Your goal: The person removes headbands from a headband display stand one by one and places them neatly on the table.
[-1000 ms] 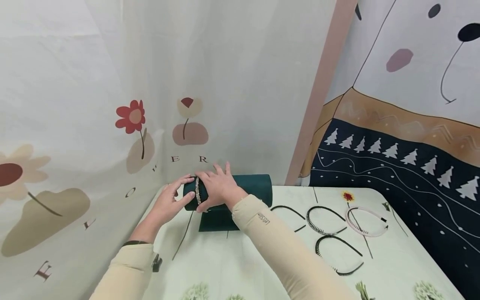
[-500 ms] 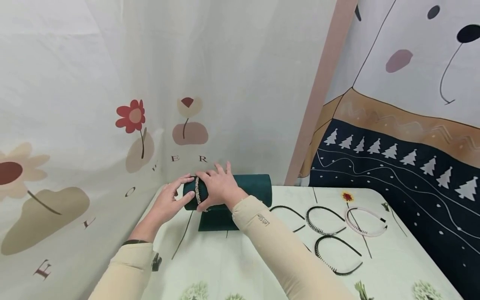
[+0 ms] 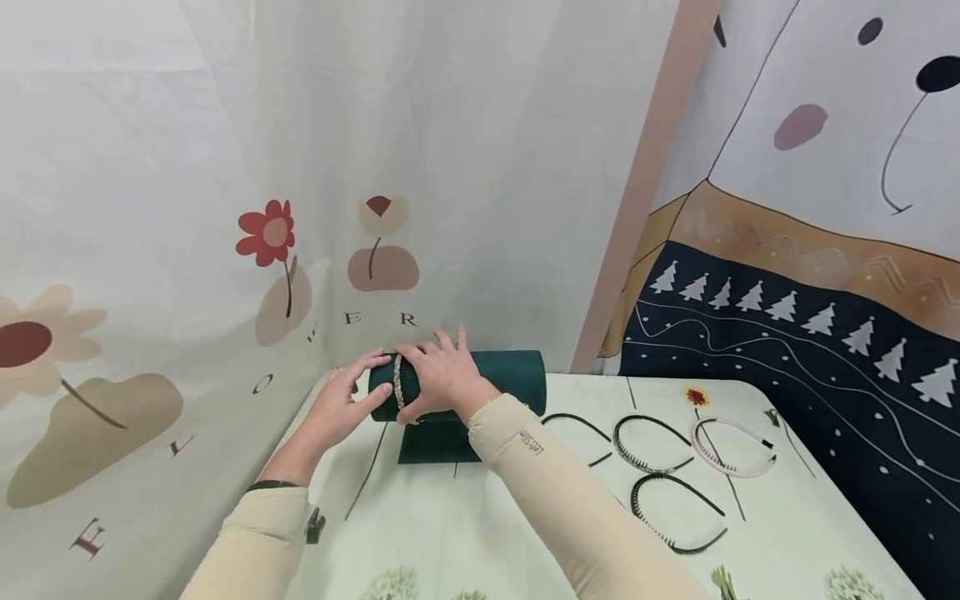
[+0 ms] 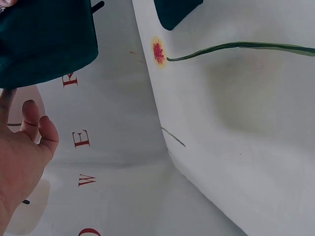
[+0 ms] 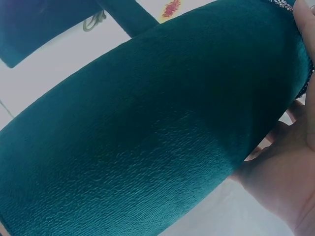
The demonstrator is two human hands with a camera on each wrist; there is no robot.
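Observation:
A dark green velvet roll stand (image 3: 513,375) lies crosswise on its base at the back of the table. Near its left end sits a sparkly headband (image 3: 398,392) with dark teeth. My left hand (image 3: 341,404) holds the band's left edge with thumb and index finger, its other fingers (image 4: 47,132) loosely bent in the left wrist view. From the right, my right hand (image 3: 442,375) grips the band across the roll, its outer fingers raised. The right wrist view shows the jewelled band (image 5: 281,4) beside a fingertip; most of it is hidden.
Several headbands lie on the table's right half: black ones (image 3: 637,442), another black one (image 3: 678,548) nearer the front, and a pale pink one (image 3: 742,473). A printed curtain (image 3: 480,167) hangs behind and to the left. A dark blue patterned cloth (image 3: 825,375) borders the right.
The view shifts very slightly. Both hands stay in place on the headband and roll.

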